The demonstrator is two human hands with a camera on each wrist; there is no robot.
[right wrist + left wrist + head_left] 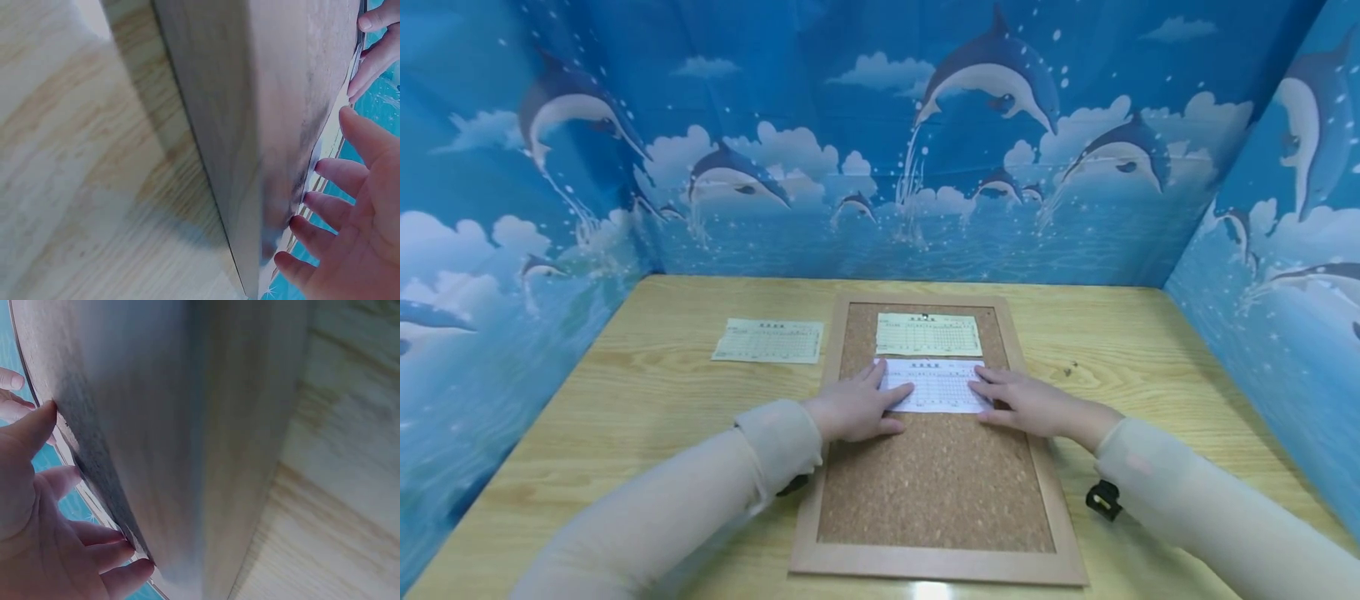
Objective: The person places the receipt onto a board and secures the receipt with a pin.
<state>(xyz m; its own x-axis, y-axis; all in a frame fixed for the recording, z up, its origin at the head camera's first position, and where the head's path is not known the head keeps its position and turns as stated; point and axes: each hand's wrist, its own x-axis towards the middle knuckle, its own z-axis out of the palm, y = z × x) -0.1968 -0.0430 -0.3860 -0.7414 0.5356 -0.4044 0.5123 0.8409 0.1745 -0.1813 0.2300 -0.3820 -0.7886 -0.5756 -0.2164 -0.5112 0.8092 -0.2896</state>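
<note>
A white printed form (934, 387) lies across the cork board (932, 483), just below a pale green form (928, 335) that has a small dark pin at its top edge. My left hand (859, 404) rests with spread fingers on the white form's left end. On its right end, the fingertips of my right hand (1026, 402) press lightly, also spread. Both wrist views show the left hand (69, 519) and the right hand (356, 206) touching the board's face with extended fingers; neither grips anything.
Left of the board, another pale green form (769, 342) lies on the wooden table (647, 400). A few tiny dark pins (1070, 367) sit right of the board. The board's raised wooden frame (936, 562) borders the cork. Blue dolphin-print cloth (865, 150) encloses the table's back and sides.
</note>
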